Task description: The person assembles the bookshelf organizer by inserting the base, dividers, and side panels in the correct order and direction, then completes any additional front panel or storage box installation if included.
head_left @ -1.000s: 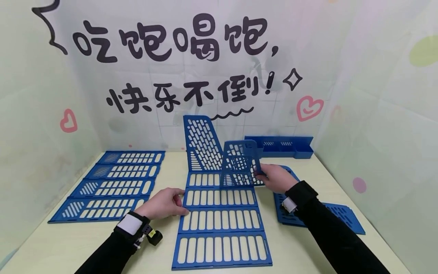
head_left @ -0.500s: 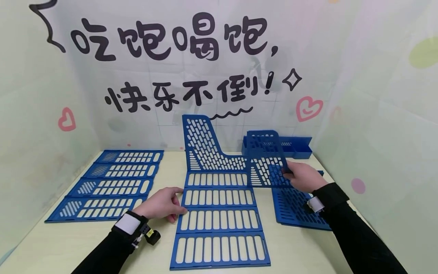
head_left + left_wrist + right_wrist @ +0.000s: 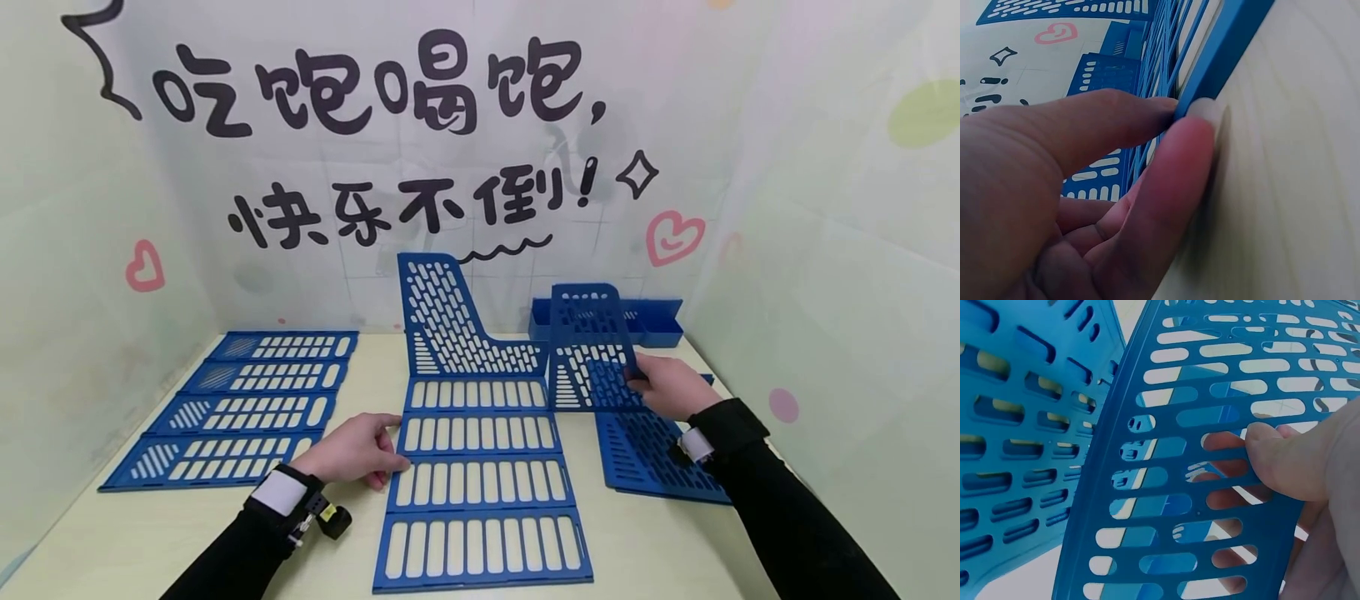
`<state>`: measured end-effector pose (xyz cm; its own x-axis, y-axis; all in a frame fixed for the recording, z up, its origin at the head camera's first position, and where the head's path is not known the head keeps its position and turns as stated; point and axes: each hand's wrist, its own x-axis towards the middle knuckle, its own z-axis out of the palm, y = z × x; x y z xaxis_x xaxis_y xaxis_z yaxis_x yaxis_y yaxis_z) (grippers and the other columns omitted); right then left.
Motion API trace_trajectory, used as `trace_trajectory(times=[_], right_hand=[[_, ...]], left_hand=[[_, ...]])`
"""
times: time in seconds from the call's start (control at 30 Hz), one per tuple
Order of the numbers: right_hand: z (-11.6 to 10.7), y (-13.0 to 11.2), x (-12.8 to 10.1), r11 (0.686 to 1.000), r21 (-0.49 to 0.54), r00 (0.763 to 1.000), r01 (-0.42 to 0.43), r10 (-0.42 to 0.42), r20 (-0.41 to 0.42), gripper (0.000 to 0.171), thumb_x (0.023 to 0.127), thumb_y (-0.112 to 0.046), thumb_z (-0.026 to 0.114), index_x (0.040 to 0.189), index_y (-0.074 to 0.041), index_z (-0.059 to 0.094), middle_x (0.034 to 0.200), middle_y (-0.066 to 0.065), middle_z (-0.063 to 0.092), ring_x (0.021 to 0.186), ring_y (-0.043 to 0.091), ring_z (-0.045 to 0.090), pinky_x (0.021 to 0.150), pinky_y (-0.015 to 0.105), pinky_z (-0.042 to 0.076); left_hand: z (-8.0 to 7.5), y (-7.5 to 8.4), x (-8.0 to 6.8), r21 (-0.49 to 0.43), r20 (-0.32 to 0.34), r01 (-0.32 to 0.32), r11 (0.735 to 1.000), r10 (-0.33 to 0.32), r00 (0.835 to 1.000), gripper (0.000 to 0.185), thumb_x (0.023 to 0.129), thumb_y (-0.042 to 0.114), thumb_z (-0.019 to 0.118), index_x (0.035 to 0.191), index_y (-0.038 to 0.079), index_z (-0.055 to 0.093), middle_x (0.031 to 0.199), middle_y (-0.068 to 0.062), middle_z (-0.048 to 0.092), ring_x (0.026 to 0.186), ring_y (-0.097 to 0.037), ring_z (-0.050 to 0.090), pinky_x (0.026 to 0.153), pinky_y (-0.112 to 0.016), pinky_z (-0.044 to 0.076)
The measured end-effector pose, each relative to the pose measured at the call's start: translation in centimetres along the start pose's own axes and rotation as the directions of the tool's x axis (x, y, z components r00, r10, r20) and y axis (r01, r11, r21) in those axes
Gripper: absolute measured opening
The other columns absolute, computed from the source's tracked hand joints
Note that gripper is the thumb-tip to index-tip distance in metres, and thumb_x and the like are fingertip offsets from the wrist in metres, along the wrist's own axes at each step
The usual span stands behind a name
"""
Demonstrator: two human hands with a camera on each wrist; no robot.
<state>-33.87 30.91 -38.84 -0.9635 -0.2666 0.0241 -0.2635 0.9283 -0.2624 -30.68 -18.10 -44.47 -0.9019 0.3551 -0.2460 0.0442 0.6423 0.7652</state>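
Observation:
In the head view, my right hand (image 3: 669, 385) holds an upright blue perforated side panel (image 3: 588, 312) by its right edge. The right wrist view shows the thumb (image 3: 1272, 450) on its near face and other fingers behind it. A second perforated panel (image 3: 442, 312) stands upright just left, at the back of a row of flat slotted blue panels (image 3: 480, 481). My left hand (image 3: 352, 450) touches that row's left edge, thumb and index finger apart along it. In the left wrist view, two fingertips (image 3: 1200, 128) rest against the blue edge.
At left lie several flat blue panels (image 3: 262, 417) with slots, side by side. On the right, more perforated blue panels (image 3: 645, 454) lie partly under my right arm. A blue tray-like piece (image 3: 660, 323) stands at the back right, close to the printed backdrop (image 3: 315, 308).
My right hand has moved right with the perforated panel, uncovering the lower right of the standing one; over the last half second it shifts only slightly. The left hand stays in place.

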Motion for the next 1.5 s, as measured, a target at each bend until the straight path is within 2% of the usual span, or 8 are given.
trace_trajectory(times=[0.2, 0.4, 0.6, 0.8, 0.97, 1.2, 1.37, 1.5], right_hand=[[0.1, 0.6, 0.4, 0.999, 0.051, 1.0, -0.004, 0.003, 0.016, 0.015, 0.112, -0.007, 0.062, 0.125, -0.001, 0.067, 0.109, 0.013, 0.075, 0.093, 0.025, 0.066, 0.089, 0.046, 0.06], [0.6, 0.4, 1.0, 0.994, 0.094, 0.999, 0.049, -0.049, 0.002, 0.02, 0.111, -0.005, 0.061, 0.129, 0.0, 0.07, 0.117, 0.017, 0.079, 0.109, 0.033, 0.076, 0.101, 0.056, 0.061], [1.0, -1.3, 2.3, 0.992, 0.105, 0.996, 0.07, -0.076, 0.054, 0.018, 0.113, -0.01, 0.06, 0.128, -0.004, 0.068, 0.115, 0.012, 0.077, 0.096, 0.023, 0.068, 0.095, 0.048, 0.06], [1.5, -1.6, 2.9, 0.995, 0.087, 0.996, 0.057, -0.062, 0.064, 0.015, 0.113, -0.009, 0.059, 0.126, -0.005, 0.068, 0.112, 0.01, 0.076, 0.093, 0.021, 0.066, 0.089, 0.042, 0.057], [1.5, -1.6, 3.1, 0.993, 0.093, 0.994, 0.067, -0.074, 0.08, 0.018, 0.114, -0.01, 0.06, 0.129, -0.004, 0.067, 0.115, 0.011, 0.076, 0.097, 0.022, 0.068, 0.092, 0.044, 0.059], [1.3, -1.4, 3.2, 0.989, 0.105, 0.989, 0.108, -0.117, 0.087, 0.014, 0.112, -0.007, 0.061, 0.123, -0.006, 0.07, 0.115, 0.009, 0.078, 0.101, 0.021, 0.072, 0.099, 0.048, 0.062], [1.4, -1.3, 3.6, 0.985, 0.125, 0.988, 0.122, -0.132, 0.079, 0.012, 0.111, -0.004, 0.061, 0.119, -0.005, 0.071, 0.115, 0.011, 0.079, 0.104, 0.023, 0.075, 0.102, 0.051, 0.062], [1.4, -1.3, 3.8, 0.985, 0.124, 0.988, 0.123, -0.133, 0.083, 0.013, 0.111, -0.003, 0.061, 0.12, -0.004, 0.071, 0.116, 0.011, 0.08, 0.107, 0.026, 0.076, 0.102, 0.051, 0.062]], left_hand=[[-0.2, -0.2, 0.3, -0.015, 0.025, -0.038, 0.999, 0.038, 0.999, 0.084, 0.094, 0.014, 0.087, 0.162, -0.012, 0.043, 0.079, -0.008, 0.068, 0.059, -0.019, 0.07, 0.058, -0.035, 0.063], [-0.1, -0.4, 0.4, -0.025, 0.035, -0.053, 0.998, 0.054, 0.998, 0.085, 0.095, 0.014, 0.087, 0.162, -0.011, 0.043, 0.079, -0.008, 0.066, 0.061, -0.019, 0.07, 0.059, -0.035, 0.063], [0.0, -0.3, 0.5, -0.034, 0.023, -0.041, 0.999, 0.042, 0.999, 0.08, 0.095, 0.011, 0.086, 0.16, -0.012, 0.046, 0.079, -0.008, 0.064, 0.062, -0.019, 0.07, 0.059, -0.034, 0.063], [0.1, -0.3, 0.6, -0.051, 0.035, -0.034, 0.998, 0.036, 0.999, 0.077, 0.095, 0.008, 0.085, 0.158, -0.014, 0.047, 0.081, -0.009, 0.064, 0.064, -0.019, 0.071, 0.061, -0.033, 0.064], [0.1, -0.6, 0.5, -0.047, 0.039, -0.03, 0.998, 0.031, 0.999, 0.078, 0.094, 0.008, 0.086, 0.158, -0.014, 0.047, 0.081, -0.009, 0.063, 0.064, -0.019, 0.071, 0.061, -0.033, 0.064], [0.0, -0.6, 0.5, -0.036, 0.039, -0.031, 0.999, 0.032, 0.999, 0.067, 0.094, 0.008, 0.086, 0.15, -0.012, 0.055, 0.08, -0.009, 0.062, 0.064, -0.02, 0.071, 0.061, -0.033, 0.064], [0.0, -0.5, 0.4, -0.036, 0.029, -0.017, 0.999, 0.018, 0.999, 0.072, 0.094, 0.008, 0.086, 0.154, -0.012, 0.052, 0.081, -0.009, 0.061, 0.064, -0.02, 0.071, 0.061, -0.033, 0.064], [0.0, -0.6, 0.4, -0.033, 0.029, -0.022, 0.999, 0.023, 0.999, 0.063, 0.094, 0.008, 0.086, 0.147, -0.01, 0.058, 0.081, -0.009, 0.06, 0.064, -0.02, 0.071, 0.061, -0.034, 0.064]])
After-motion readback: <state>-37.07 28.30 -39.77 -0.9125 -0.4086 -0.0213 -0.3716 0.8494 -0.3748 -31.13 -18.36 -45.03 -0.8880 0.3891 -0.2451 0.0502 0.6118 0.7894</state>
